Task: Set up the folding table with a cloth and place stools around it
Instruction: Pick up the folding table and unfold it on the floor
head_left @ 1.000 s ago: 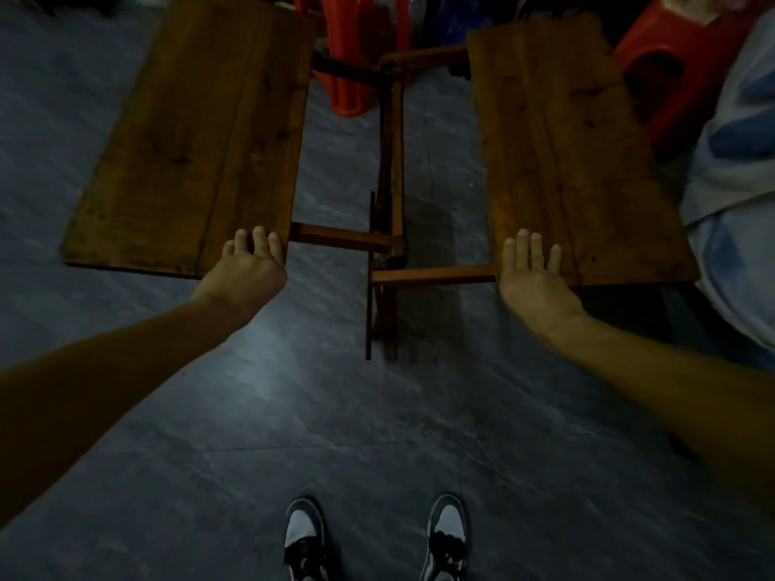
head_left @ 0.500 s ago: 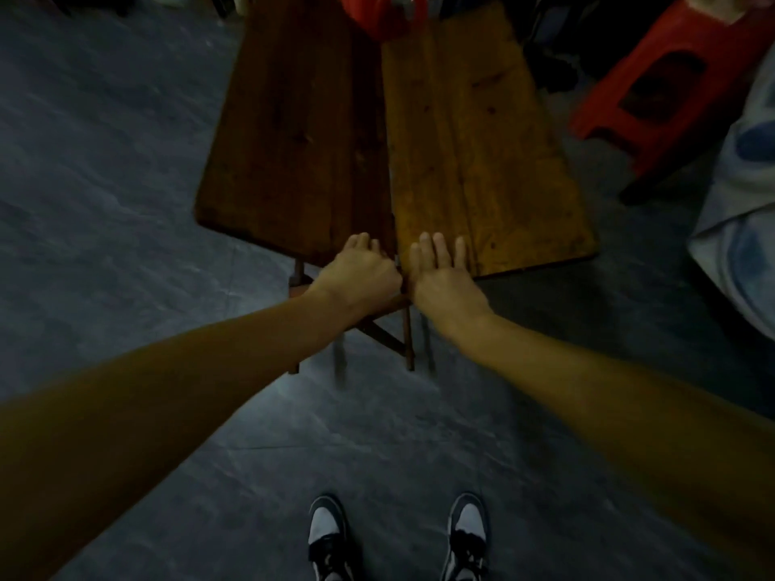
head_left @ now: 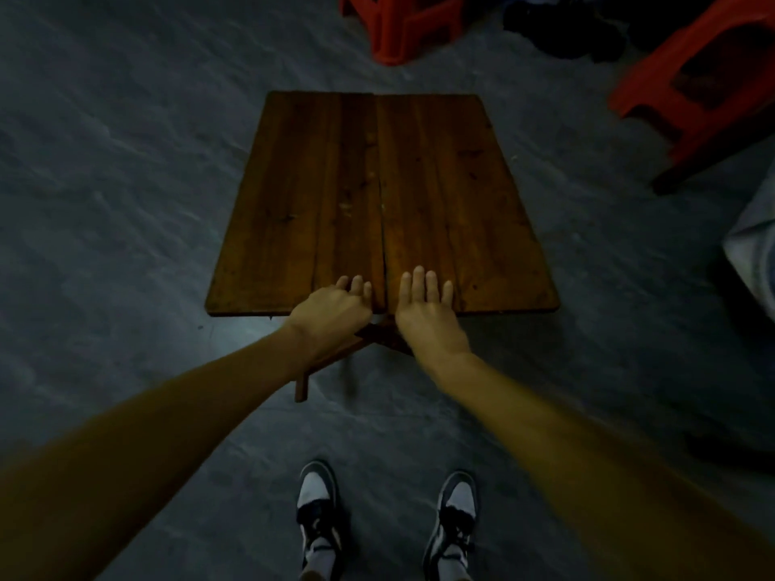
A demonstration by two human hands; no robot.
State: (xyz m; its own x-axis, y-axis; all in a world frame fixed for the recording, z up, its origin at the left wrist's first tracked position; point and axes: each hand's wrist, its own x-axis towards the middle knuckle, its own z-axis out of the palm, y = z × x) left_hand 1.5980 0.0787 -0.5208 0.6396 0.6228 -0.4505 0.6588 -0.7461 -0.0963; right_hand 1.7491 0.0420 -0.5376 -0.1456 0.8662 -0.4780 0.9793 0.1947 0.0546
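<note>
- Now the leaves of the folding table (head_left: 440,195) meet flat, no longer spread apart, on the floor (head_left: 126,203) near red stools (head_left: 402,31).
- Both the left hand (head_left: 335,310) and right hand (head_left: 423,312) rest beside the seam, fingers straight, gripping nothing.

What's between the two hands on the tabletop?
In the head view, just the centre seam of the tabletop runs between left hand and right hand.

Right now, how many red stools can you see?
2. One red stool beyond the table, top centre; the other red stool at the upper right. Both are cropped; more may be out of view.
</note>
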